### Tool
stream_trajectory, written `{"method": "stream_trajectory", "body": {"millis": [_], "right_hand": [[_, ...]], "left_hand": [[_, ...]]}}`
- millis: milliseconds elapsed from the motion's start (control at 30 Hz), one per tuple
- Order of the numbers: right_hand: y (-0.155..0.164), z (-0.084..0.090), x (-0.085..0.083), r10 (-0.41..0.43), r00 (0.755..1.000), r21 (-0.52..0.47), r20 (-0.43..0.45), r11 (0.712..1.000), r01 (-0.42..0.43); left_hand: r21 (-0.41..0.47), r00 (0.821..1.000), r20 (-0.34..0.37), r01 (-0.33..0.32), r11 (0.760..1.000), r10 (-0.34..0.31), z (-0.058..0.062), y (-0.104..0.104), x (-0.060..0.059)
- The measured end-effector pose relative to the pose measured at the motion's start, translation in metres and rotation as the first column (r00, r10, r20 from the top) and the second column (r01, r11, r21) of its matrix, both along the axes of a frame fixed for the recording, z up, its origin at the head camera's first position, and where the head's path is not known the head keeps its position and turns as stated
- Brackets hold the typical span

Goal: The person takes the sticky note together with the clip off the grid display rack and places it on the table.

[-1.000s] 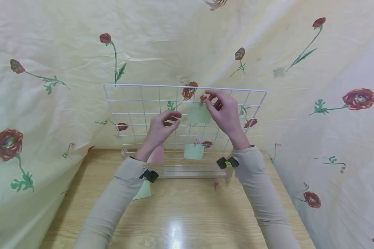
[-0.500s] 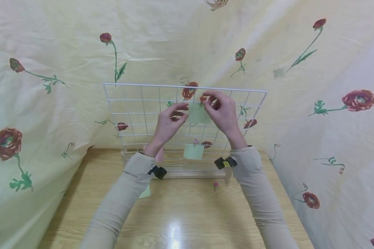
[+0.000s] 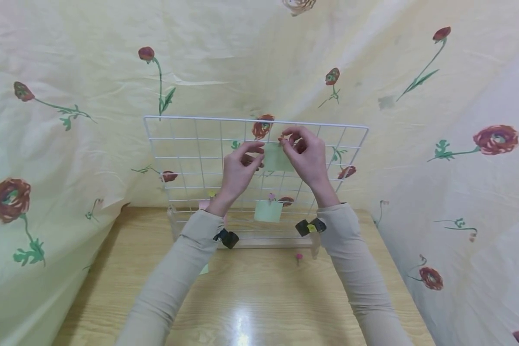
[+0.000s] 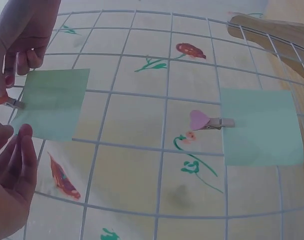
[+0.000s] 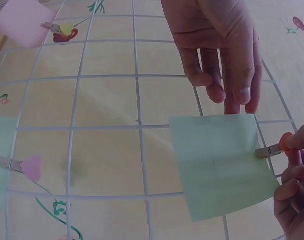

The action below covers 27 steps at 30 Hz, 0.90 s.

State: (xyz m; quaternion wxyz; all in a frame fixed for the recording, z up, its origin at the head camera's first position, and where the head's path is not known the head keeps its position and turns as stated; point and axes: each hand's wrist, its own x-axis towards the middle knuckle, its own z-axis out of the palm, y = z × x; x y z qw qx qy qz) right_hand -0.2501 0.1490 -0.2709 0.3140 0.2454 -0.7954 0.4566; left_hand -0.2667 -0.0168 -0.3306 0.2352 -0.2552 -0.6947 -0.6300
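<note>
My right hand [image 3: 309, 154] pinches the red heart end of a small wooden clothespin [image 5: 271, 150] near the top of a white wire grid [image 3: 186, 139]. The jaws of that clothespin sit over one edge of a green paper note [image 5: 216, 165], which lies against the wires. My left hand [image 3: 242, 170] is at the note's left side, fingers loosely bent, fingertips right at the edge. Lower on the grid hangs another green note [image 3: 268, 211] under a pink-heart clothespin [image 4: 209, 122]. Partly behind my left wrist is a pink note [image 5: 24, 22] with a yellow-heart clothespin [image 5: 64, 28].
The grid stands upright on a wooden table [image 3: 285, 307]. A loose pink-heart clothespin [image 3: 299, 258] lies before its base. Part of a further green note [image 3: 204, 270] shows beside my left sleeve. Flower-printed cloth [image 3: 225, 57] surrounds the back and sides.
My left hand has moved right and slightly up to the edge of the upper green note. My right hand has shifted slightly left and now covers more of the red-heart clothespin.
</note>
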Motion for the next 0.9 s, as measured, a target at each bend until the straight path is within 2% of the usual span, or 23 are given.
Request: {"method": "stream_trajectory", "body": {"millis": [100,333,600,900], "right_hand": [[-0.006,0.01,0.013,0.01,1.0,-0.017,0.003,1.0,-0.01],[-0.004,0.006,0.01,0.019,1.0,-0.033,-0.002,0.999,-0.019],[-0.005,0.001,0.008,0.029,0.998,-0.028,-0.057,0.999,-0.031],[-0.005,-0.003,0.006,0.021,0.989,-0.041,-0.144,0.999,-0.027]], "left_hand": [[0.016,1.0,0.002,-0.026,1.0,0.026,0.0,0.003,-0.001],[0.083,0.999,-0.002,-0.037,0.996,0.038,0.001,0.012,-0.003],[0.029,0.996,-0.004,-0.093,0.995,0.093,0.003,0.013,0.001],[0.045,0.992,-0.034,-0.12,0.992,0.121,0.0,0.015,0.004]]}}
